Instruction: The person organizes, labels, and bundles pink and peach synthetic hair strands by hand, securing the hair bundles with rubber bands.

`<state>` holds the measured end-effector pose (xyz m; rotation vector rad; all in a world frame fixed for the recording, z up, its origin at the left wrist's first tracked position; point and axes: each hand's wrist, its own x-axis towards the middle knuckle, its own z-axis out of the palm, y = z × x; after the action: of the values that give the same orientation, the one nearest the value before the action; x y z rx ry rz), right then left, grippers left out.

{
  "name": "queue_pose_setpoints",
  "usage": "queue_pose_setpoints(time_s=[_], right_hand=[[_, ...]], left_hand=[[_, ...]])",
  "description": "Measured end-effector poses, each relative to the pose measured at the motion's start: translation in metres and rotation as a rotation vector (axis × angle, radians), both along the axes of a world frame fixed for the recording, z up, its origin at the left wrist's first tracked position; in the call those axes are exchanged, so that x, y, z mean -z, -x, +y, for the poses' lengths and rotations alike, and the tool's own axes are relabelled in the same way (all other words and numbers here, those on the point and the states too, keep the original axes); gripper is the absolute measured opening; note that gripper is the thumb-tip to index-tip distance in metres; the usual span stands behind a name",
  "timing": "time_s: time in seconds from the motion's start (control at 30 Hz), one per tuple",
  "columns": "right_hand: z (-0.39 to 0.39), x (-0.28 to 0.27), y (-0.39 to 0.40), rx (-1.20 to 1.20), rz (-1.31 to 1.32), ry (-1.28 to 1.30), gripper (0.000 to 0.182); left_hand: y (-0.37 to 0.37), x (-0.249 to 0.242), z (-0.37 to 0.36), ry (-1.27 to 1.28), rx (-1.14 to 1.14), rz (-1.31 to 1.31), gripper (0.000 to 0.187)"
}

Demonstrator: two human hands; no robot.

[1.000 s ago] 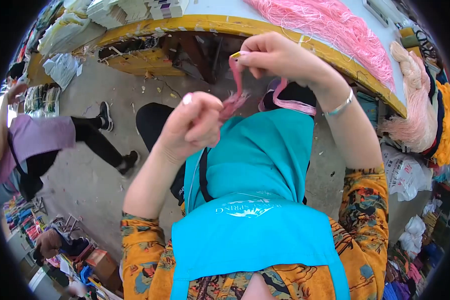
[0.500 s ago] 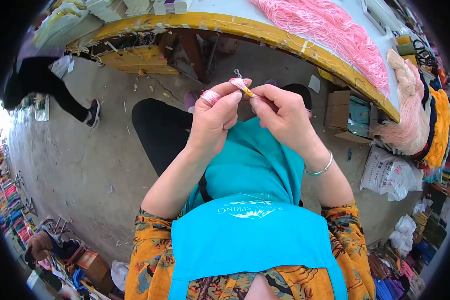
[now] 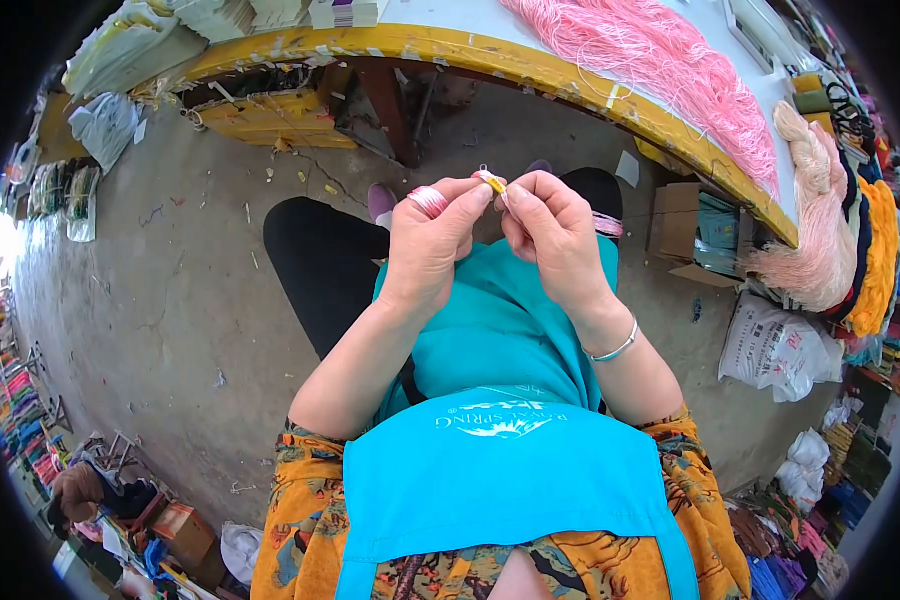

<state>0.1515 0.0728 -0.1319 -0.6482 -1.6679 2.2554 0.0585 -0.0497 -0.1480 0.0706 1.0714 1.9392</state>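
Both hands meet in front of the turquoise apron (image 3: 500, 300). My left hand (image 3: 425, 245) is closed on a small skein of pink thread (image 3: 431, 201), which loops around its fingers and comes out at the thumb tip. A narrow yellow band (image 3: 495, 185) circles the skein's end, and a small loop sticks up above it. My right hand (image 3: 558, 240) pinches beside the band, thumb and forefinger together at the skein. More pink strands (image 3: 607, 225) show past the right hand, over the dark trouser leg; whether they join the skein is hidden.
Ahead stands a table with a yellow edge (image 3: 530, 68), bearing a long hank of pink thread (image 3: 650, 65). Pale pink and yellow hanks (image 3: 875, 255) hang at its right corner. An open cardboard box (image 3: 678, 220) and a white sack (image 3: 775, 340) stand on the floor.
My right hand has turned and shifted slightly down and left, its fingertips now against the yellow band. The pink strands past it show more. A person walking at the left has left view.
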Motion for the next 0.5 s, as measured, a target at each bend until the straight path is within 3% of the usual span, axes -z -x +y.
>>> queue_pose_setpoints(time_s=[0.13, 0.23, 0.33, 0.4, 0.5], right_hand=[[-0.0004, 0.0001, -0.0015, 0.006, -0.002, 0.0, 0.019], [0.0008, 0.0012, -0.0036, 0.01, -0.041, 0.157, 0.02], [-0.0009, 0.0045, -0.0045, 0.031, 0.012, -0.038, 0.018], [-0.0023, 0.0069, -0.0063, 0.05, 0.003, -0.403, 0.015], [-0.0022, 0.0021, -0.0074, 0.045, -0.021, -0.554, 0.012]], left_hand=[[-0.0014, -0.0004, 0.0015, 0.055, -0.016, 0.039, 0.02], [-0.0027, 0.0004, 0.0015, 0.046, -0.003, 0.01, 0.019], [-0.0033, -0.0035, 0.0014, 0.074, 0.0, 0.014, 0.019], [-0.0033, -0.0002, 0.0002, 0.08, 0.008, 0.03, 0.019], [-0.0014, 0.0009, -0.0011, 0.088, 0.027, 0.045, 0.019]])
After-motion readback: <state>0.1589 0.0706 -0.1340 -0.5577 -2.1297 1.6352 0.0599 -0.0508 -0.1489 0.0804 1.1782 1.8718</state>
